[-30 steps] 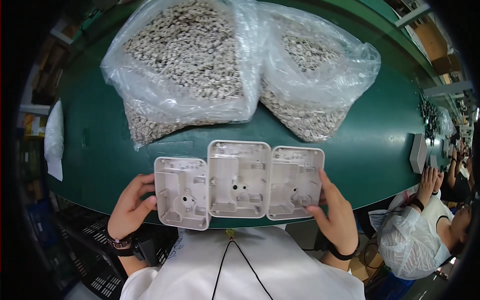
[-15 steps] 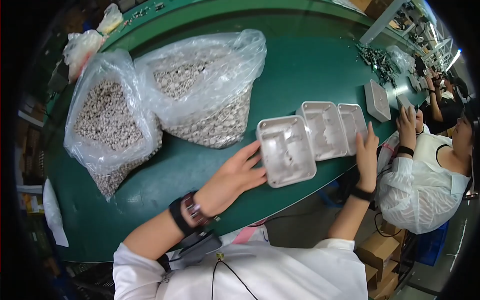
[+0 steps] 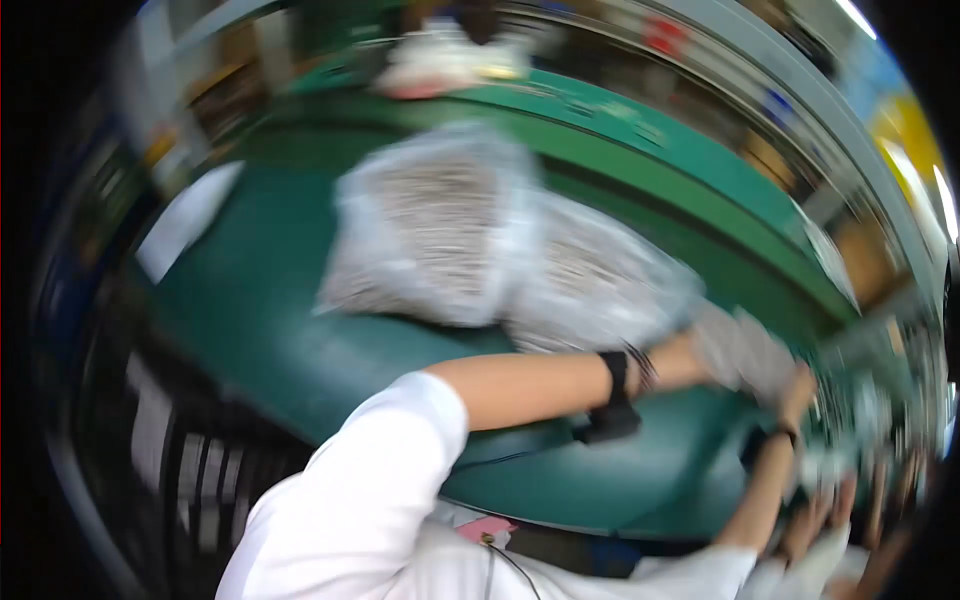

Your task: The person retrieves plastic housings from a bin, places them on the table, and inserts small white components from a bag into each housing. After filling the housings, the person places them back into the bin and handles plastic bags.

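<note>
The picture is smeared by motion. At the right of the table, a row of grey metal trays point(image 3: 742, 350) lies between my two hands. My left hand point(image 3: 680, 362) presses against the near-left end of the row, its fingers blurred and partly hidden. At the opposite end, my right hand point(image 3: 797, 390) closes round the trays. Just left of them sits a clear plastic bag point(image 3: 640, 285) full of small grey-beige parts. A second such bag point(image 3: 430, 230) stands farther left.
The green table point(image 3: 260, 330) has a raised green ledge point(image 3: 640, 190) along its back. White plastic bags point(image 3: 445, 60) lie on the ledge, and a white sheet point(image 3: 190, 220) lies at the table's left. At the lower right are another person's hands point(image 3: 820, 515).
My view has swung to the right, so the bags appear turned. Both hands now bracket the trays close together, and my left arm reaches across farther than before.
</note>
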### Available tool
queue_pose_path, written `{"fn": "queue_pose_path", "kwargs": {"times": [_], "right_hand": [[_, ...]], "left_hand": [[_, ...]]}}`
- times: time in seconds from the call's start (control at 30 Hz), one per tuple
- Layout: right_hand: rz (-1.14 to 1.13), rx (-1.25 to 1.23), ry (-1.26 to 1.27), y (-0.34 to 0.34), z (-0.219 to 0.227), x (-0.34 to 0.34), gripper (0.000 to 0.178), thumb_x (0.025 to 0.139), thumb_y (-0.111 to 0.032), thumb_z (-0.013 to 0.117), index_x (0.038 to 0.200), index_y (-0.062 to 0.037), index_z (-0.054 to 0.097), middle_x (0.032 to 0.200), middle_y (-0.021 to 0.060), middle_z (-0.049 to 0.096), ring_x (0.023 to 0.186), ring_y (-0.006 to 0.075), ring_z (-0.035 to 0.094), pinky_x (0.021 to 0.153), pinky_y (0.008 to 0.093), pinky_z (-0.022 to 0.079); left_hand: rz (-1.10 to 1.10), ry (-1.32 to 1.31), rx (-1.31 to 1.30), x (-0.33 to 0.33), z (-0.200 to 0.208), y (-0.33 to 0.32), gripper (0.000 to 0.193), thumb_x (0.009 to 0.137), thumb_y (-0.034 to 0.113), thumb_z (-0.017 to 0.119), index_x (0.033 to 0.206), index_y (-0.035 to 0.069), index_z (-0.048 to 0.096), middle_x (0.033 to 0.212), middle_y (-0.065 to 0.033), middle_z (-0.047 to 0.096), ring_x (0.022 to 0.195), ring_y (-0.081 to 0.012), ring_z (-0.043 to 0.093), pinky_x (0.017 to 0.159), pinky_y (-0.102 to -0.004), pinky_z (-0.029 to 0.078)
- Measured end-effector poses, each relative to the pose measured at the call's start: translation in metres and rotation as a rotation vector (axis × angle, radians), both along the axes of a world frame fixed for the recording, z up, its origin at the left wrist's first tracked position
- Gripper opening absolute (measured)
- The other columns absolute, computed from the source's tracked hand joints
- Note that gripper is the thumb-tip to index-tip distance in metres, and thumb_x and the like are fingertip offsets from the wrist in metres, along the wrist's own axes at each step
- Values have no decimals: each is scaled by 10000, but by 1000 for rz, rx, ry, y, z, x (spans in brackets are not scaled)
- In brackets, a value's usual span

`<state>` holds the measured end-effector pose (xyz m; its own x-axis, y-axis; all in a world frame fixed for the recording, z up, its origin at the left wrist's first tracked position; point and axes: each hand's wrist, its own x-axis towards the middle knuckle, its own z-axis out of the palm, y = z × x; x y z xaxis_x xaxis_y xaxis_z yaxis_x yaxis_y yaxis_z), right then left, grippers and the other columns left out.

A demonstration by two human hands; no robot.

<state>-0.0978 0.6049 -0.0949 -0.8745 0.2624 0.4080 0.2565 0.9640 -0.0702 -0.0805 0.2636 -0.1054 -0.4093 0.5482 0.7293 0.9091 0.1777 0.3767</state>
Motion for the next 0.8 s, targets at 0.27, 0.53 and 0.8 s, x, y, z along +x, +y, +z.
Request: {"fn": "queue_pose_path", "kwargs": {"times": [0.27, 0.53, 0.8], "right_hand": [[1673, 286, -85, -384, 220, 177, 420, 706, -118, 630, 1114, -85, 538, 1056, 145, 519, 989, 320, 502, 837, 423, 389], [2462, 589, -671, -600, 173, 210, 372, 770, -200, 564, 1124, -88, 551, 1033, 123, 527, 963, 241, 520, 864, 356, 401], [2144, -161, 220, -904, 92, 231, 197, 760, -67, 589, 956, -64, 581, 859, 117, 550, 833, 283, 547, 758, 376, 430]], "left_hand": [[-274, -700, -325, 198, 133, -261, 344, 890, 271, 515, 1106, 5, 496, 901, -126, 601, 828, -257, 582, 716, -365, 466], [779, -920, 29, 420, 179, -467, 346, 886, 232, 534, 1153, 15, 495, 980, -92, 602, 887, -175, 593, 759, -291, 471], [1698, -1434, 338, 554, -3, -672, 430, 848, 392, 562, 1018, -1, 518, 822, -27, 574, 708, -138, 558, 609, -272, 445]]}}
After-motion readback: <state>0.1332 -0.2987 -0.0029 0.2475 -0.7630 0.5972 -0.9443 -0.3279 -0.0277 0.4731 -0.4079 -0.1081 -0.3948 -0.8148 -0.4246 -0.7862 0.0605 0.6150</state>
